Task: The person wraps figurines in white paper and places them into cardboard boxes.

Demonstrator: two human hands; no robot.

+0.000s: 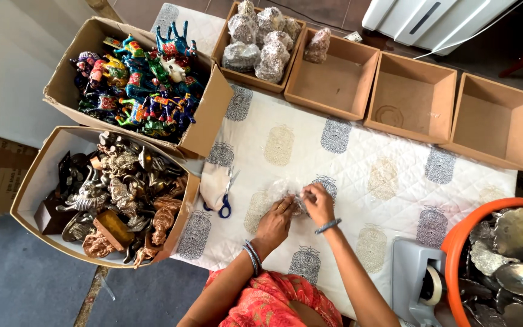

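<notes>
Head view: both hands' fingers [295,203] pinching a possibly plastic-wrapped object [286,192] mid-cloth [358,151], scissors [227,195] just left.

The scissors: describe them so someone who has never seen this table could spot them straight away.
Start at the patterned white cloth covering the table, then go to its left edge beside the cardboard box of metal figurines. The scissors lie there just left of the left hand. Their blue handles and thin blades mark them as the only tool on the cloth.

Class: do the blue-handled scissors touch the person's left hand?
Apart. The head view shows patterned cloth between the scissors and the left hand.
</notes>
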